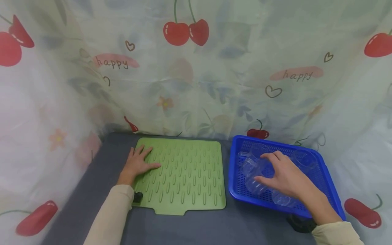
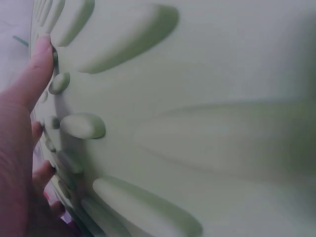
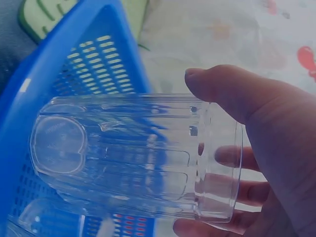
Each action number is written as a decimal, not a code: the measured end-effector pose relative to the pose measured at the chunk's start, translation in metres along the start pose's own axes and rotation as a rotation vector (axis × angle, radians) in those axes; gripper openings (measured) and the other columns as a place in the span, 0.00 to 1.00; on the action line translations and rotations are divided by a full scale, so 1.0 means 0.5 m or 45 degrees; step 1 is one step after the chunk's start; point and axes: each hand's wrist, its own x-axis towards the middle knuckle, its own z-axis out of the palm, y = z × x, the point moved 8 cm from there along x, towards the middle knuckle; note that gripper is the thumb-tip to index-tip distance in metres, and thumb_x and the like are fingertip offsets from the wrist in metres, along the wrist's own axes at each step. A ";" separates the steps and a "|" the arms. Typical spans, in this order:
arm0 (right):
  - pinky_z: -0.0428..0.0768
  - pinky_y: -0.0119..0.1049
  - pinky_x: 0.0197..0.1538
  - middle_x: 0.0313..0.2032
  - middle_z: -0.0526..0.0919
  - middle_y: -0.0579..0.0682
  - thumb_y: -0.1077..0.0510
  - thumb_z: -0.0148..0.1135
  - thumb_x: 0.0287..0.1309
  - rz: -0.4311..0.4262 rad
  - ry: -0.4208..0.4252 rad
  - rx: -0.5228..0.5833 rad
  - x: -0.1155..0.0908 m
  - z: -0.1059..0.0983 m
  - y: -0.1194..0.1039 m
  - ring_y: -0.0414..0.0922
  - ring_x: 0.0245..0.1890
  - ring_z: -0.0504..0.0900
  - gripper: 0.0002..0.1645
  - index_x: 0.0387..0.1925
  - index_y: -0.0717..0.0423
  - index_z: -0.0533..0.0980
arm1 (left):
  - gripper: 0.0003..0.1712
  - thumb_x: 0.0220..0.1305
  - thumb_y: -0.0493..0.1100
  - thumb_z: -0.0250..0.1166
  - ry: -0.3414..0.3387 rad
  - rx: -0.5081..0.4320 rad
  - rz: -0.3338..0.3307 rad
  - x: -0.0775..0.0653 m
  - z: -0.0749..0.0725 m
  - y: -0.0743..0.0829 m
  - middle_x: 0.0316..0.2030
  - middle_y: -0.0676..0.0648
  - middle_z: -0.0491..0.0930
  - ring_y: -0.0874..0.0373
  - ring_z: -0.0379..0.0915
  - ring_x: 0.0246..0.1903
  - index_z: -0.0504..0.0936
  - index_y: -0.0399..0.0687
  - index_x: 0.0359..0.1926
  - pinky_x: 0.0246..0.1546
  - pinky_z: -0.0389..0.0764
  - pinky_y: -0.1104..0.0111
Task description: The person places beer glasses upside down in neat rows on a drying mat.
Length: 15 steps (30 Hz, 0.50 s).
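Right hand [image 1: 284,175]: its grip is narrow, holding one clear cup [image 3: 123,153] close to the rim, the thumb on one side and the fingers on the other.
Clear cup: it is at the blue basket [image 1: 232,172], with its base turned away from the palm; whether it touches the other cups [image 1: 304,159], I cannot tell.
Blue basket: it stands on the worktop [image 1: 208,228], just to the right of the green board [image 1: 180,177]; the other cups are inside it, also transparent.
Left hand [image 1: 141,166]: its grip is wide, with the fingers spread upon the green board near its left edge.
Green board: it lies flat and bears rows of long raised bumps.
Curtain [image 1: 183,75]: it hangs behind the worktop, printed with cherries and hearts.
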 end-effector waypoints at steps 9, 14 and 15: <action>0.81 0.60 0.53 0.58 0.76 0.59 0.22 0.65 0.53 -0.047 0.027 0.097 -0.012 -0.050 -0.002 0.57 0.57 0.78 0.52 0.66 0.53 0.71 | 0.61 0.55 0.77 0.67 -0.045 -0.042 -0.047 -0.003 0.003 -0.001 0.81 0.34 0.42 0.21 0.30 0.77 0.55 0.55 0.81 0.69 0.48 0.24; 0.83 0.53 0.50 0.57 0.77 0.58 0.30 0.70 0.56 -0.064 0.064 0.186 -0.015 -0.083 -0.003 0.57 0.57 0.78 0.47 0.67 0.54 0.71 | 0.61 0.56 0.77 0.66 -0.056 -0.046 -0.053 -0.002 0.003 -0.002 0.82 0.35 0.41 0.22 0.29 0.78 0.54 0.56 0.81 0.69 0.48 0.24; 0.84 0.50 0.48 0.57 0.76 0.57 0.31 0.71 0.56 -0.065 0.074 0.200 -0.015 -0.089 -0.003 0.56 0.56 0.78 0.46 0.67 0.54 0.70 | 0.61 0.56 0.77 0.66 -0.055 -0.045 -0.049 -0.001 0.003 -0.002 0.81 0.34 0.41 0.22 0.29 0.77 0.54 0.55 0.81 0.69 0.48 0.24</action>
